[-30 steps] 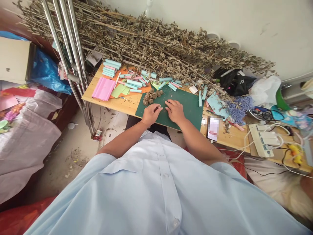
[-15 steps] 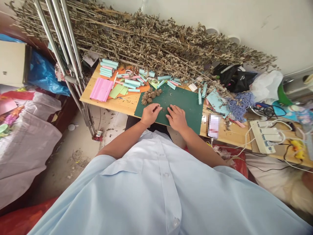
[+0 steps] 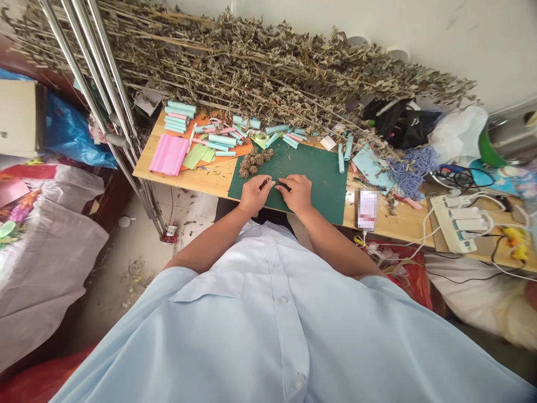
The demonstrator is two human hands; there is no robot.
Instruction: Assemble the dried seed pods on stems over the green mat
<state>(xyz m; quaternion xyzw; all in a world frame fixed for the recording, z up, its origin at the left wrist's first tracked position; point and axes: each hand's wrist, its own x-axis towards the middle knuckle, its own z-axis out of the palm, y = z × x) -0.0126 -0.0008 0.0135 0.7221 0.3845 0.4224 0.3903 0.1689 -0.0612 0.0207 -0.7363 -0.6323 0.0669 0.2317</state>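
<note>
Close in front of me, my left hand (image 3: 255, 193) rests at the near part of a green cutting mat (image 3: 321, 187), its thumb and fingertips closed together. Whatever small piece it pinches is too tiny to make out. My right hand (image 3: 298, 193) is just to the right, its fingers curled and the thumb and forefinger drawn together toward the left fingertips. What lies between them cannot be seen. A cluster of brown, bumpy dried balls (image 3: 253, 162) sits on the mat just beyond my left hand.
Behind the mat lies a long heap of dried leafy stalks (image 3: 268, 67). Rolled blue paper tubes (image 3: 221, 140) and a pink paper stack (image 3: 169, 154) are on the left. A phone (image 3: 367, 209), purple cord (image 3: 413, 170) and a power strip (image 3: 453, 224) stand right. Metal poles (image 3: 98, 73) rise at left.
My right hand has moved left toward my left hand, its fingers going from spread over the mat to curled with the fingertips together. My left hand stays pinched in nearly the same place.
</note>
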